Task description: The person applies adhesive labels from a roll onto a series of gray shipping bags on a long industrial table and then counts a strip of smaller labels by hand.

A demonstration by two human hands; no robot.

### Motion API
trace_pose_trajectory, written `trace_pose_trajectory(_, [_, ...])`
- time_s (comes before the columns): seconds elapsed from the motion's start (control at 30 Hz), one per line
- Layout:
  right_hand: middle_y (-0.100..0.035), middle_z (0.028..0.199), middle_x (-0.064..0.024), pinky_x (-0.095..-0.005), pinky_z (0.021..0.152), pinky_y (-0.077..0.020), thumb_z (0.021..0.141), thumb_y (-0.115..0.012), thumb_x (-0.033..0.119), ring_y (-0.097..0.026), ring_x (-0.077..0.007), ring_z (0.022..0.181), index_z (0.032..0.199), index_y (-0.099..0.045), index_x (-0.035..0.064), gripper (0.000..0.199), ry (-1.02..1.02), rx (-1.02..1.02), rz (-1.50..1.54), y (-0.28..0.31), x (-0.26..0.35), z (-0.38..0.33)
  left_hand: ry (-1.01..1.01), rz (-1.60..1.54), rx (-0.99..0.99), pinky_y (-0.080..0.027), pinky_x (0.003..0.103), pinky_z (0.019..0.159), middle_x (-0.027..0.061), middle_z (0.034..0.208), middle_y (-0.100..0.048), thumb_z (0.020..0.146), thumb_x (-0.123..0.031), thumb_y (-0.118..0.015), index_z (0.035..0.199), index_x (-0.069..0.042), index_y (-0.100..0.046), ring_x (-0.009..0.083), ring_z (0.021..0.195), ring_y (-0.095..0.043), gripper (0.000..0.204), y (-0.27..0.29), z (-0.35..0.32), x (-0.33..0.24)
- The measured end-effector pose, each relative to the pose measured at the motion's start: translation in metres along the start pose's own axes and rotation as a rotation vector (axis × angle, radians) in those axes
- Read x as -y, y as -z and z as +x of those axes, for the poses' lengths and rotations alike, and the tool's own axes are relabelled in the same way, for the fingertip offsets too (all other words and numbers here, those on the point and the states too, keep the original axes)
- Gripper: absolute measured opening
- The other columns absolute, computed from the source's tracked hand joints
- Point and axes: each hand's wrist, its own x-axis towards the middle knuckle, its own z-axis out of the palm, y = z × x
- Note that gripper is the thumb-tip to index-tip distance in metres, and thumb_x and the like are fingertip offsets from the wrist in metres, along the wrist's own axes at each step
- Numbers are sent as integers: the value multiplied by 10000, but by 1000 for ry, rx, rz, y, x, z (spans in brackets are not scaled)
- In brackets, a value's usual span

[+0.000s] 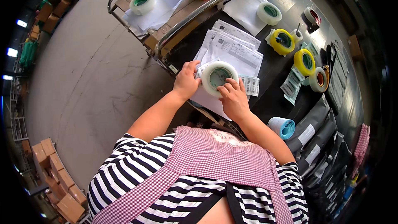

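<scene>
A large roll of clear tape with a green inner core lies on a stack of printed sheets in front of me. My left hand is at its left side, with the fingertips and thumb closed at the edge of a white label strip. My right hand bends its fingers over the roll's near right rim, the tips reaching into the core. A strip of barcode labels pokes out right of the roll, on the sheets.
A metal-railed cart stands ahead left, bearing papers and another tape roll. Along the dark table are yellow tape rolls, barcode labels and a light-blue roll. Black packages lie at right; cardboard boxes stand lower left.
</scene>
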Motion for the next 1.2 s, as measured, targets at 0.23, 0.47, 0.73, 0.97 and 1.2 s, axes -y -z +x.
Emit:
trace_pose_trajectory(0.23, [-631, 1097, -60, -559, 1127, -305, 781, -712, 87, -505, -286, 1258, 1138, -633, 108, 366, -135, -60, -86, 13, 7, 1, 70, -334, 136, -528, 334, 758, 124, 880, -681, 773, -10, -714, 1390, -33, -436, 227, 773, -672, 677, 23, 27, 6])
trace_pose_trajectory(0.47, [-626, 1139, -82, -558, 1136, -293, 796, -691, 95, -499, -289, 1267, 1154, -632, 100, 363, -307, -114, -164, 21, -7, 11, 283, -496, 499, -503, 270, 768, 82, 898, -665, 820, 46, -656, 1360, 32, -456, 133, 837, -644, 576, 81, 59, 36])
trace_pose_trajectory(0.73, [-575, 1320, -113, -532, 1173, -248, 772, -763, 127, -457, -303, 1338, 1332, -562, 117, 595, -320, -230, -133, 41, 16, 16, 147, -517, 674, -493, 268, 813, 67, 938, -672, 825, 10, -647, 1311, 21, -499, 113, 883, -621, 509, 162, 66, -6])
trace_pose_trajectory(0.97, [-644, 1182, -89, -335, 999, -449, 737, -870, 162, -580, -205, 1125, 1306, -553, 76, 657, -138, -199, 913, 41, 41, 54, -107, -431, 823, -504, 280, 864, 73, 996, -653, 826, 33, -637, 1324, -16, -499, 132, 953, -612, 518, 170, 79, -77])
trace_pose_trajectory(1.2, [-648, 860, -15, -214, 698, -488, 773, -818, 17, -611, -61, 796, 1184, -568, 32, 482, -500, -160, 1148, 48, 39, 36, -123, -434, 742, -495, 275, 830, 66, 976, -645, 850, -10, -658, 1332, -18, -496, 117, 913, -601, 508, 154, 85, -74])
